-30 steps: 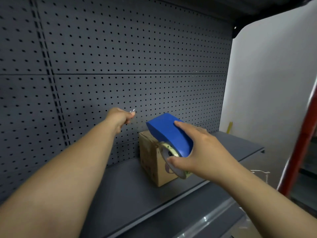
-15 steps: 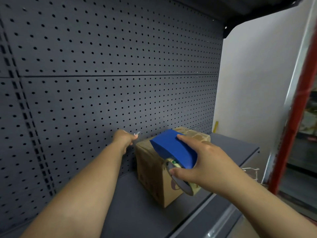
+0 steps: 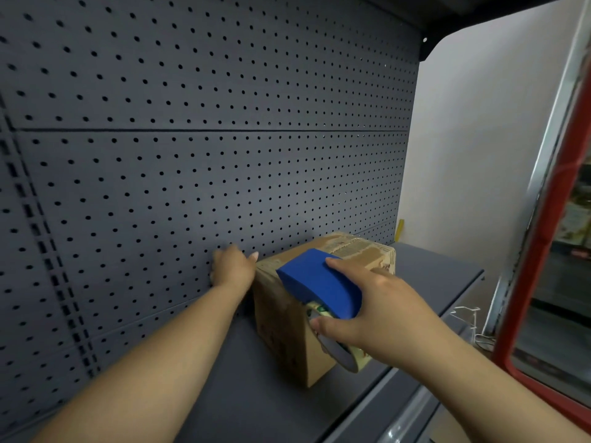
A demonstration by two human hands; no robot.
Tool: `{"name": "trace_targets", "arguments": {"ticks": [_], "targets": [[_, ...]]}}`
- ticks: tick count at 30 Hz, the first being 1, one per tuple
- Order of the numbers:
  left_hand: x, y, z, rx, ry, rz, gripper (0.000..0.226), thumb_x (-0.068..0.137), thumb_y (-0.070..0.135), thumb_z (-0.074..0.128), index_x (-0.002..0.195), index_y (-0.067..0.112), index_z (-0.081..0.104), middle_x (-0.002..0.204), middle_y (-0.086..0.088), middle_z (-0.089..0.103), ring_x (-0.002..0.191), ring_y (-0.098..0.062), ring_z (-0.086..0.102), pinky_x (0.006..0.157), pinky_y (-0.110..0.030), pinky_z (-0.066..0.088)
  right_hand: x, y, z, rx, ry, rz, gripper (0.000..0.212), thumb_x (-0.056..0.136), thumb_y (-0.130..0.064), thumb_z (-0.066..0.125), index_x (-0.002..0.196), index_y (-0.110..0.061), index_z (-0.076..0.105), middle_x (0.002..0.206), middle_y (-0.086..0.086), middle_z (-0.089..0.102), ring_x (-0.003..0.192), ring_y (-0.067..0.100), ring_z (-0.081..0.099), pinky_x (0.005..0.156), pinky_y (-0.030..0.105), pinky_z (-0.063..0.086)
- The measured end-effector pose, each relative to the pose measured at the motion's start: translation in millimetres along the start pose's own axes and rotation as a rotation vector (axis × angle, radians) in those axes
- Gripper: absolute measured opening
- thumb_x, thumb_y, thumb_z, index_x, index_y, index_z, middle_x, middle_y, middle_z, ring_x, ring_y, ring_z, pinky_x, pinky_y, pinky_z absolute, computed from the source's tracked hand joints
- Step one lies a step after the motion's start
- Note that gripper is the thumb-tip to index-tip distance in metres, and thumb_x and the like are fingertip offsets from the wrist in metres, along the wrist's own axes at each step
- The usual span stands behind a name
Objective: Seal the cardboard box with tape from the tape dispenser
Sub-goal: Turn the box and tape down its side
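Lowered since a moment ago, the right hand (image 3: 380, 311) clamps the blue plastic tape dispenser (image 3: 319, 287) over the near top edge of the brown cardboard box (image 3: 287, 327), its long axis slanting up-left toward the dark grey pegboard (image 3: 204, 155). Beside the box's far-left corner, the left hand (image 3: 233, 266) is loosely curled; whether it pinches tape is unclear. That box sits on the grey metal shelf (image 3: 224, 394).
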State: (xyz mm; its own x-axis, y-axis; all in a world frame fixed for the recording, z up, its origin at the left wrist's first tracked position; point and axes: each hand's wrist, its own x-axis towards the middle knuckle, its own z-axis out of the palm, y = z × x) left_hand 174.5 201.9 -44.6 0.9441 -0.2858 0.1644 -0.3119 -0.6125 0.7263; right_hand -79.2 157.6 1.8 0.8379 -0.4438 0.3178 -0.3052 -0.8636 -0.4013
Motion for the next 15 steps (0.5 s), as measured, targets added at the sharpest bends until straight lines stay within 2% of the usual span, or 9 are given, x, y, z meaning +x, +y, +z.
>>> {"name": "trace_targets", "arguments": {"ticks": [1,2,4,5,7,9,11,15], "targets": [[-8,-1,1,0.0,0.076,0.171,0.044,0.095,0.03,0.046,0.127,0.001,0.053,0.134,-0.02,0.048,0.118,-0.033,0.051,0.099,-0.037,0.038,0,0,0,0.002,0.002,-0.001,0.086,0.067,-0.063,0.064,0.14,-0.046,0.023,0.126,-0.002,0.05,0.115,0.018,0.047,0.09,0.028,0.042],[-15,-3,4,-0.023,0.074,0.324,0.04,0.097,0.027,0.042,0.125,0.002,0.056,0.134,-0.017,0.05,0.119,-0.03,0.05,0.1,-0.032,0.035,0,1,1,0.007,0.003,-0.002,0.086,0.067,-0.063,0.064,0.14,-0.046,0.023,0.126,-0.001,0.05,0.115,0.018,0.047,0.09,0.028,0.042],[-28,-6,15,-0.072,-0.065,0.473,0.041,0.1,0.024,0.033,0.132,0.007,0.053,0.143,-0.011,0.046,0.133,-0.023,0.041,0.111,-0.028,0.023,-1,3,1,0.016,-0.001,-0.004,0.086,0.067,-0.062,0.065,0.14,-0.046,0.023,0.125,0.0,0.05,0.115,0.018,0.048,0.09,0.028,0.041],[-32,-9,19,-0.069,-0.128,0.491,0.042,0.101,0.022,0.029,0.136,0.01,0.049,0.147,-0.009,0.043,0.139,-0.021,0.034,0.117,-0.029,0.014,-1,3,2,0.02,-0.001,-0.005,0.086,0.067,-0.062,0.065,0.14,-0.046,0.023,0.124,0.0,0.05,0.114,0.019,0.048,0.089,0.027,0.041],[-36,-13,24,-0.088,-0.154,0.496,0.043,0.101,0.019,0.024,0.136,0.015,0.048,0.148,-0.006,0.042,0.144,-0.02,0.026,0.119,-0.03,0.002,-4,6,2,0.025,-0.006,-0.011,0.086,0.066,-0.062,0.065,0.14,-0.046,0.022,0.122,0.0,0.05,0.112,0.019,0.048,0.088,0.027,0.042],[-43,-14,26,-0.177,-0.119,0.457,0.043,0.101,0.018,0.024,0.133,0.015,0.052,0.145,-0.006,0.045,0.143,-0.02,0.025,0.119,-0.03,0.002,-8,9,2,0.018,-0.027,-0.024,0.088,0.066,-0.063,0.065,0.14,-0.047,0.02,0.12,0.0,0.049,0.11,0.019,0.048,0.087,0.028,0.043],[-51,-11,29,-0.263,-0.078,0.419,0.046,0.098,0.027,0.024,0.13,0.014,0.056,0.143,-0.007,0.048,0.142,-0.021,0.028,0.119,-0.033,0.006,-12,12,3,0.021,-0.048,-0.034,0.091,0.064,-0.064,0.065,0.14,-0.048,0.017,0.12,0.0,0.047,0.107,0.018,0.047,0.088,0.028,0.043],[-59,-6,29,-0.258,-0.038,0.393,0.07,0.08,0.042,0.017,0.128,0.011,0.057,0.144,-0.009,0.047,0.143,-0.023,0.027,0.117,-0.031,0.009,-20,16,7,0.045,-0.07,-0.056,0.096,0.064,-0.061,0.068,0.141,-0.047,0.011,0.117,0.001,0.044,0.107,0.019,0.046,0.087,0.028,0.043]]}}
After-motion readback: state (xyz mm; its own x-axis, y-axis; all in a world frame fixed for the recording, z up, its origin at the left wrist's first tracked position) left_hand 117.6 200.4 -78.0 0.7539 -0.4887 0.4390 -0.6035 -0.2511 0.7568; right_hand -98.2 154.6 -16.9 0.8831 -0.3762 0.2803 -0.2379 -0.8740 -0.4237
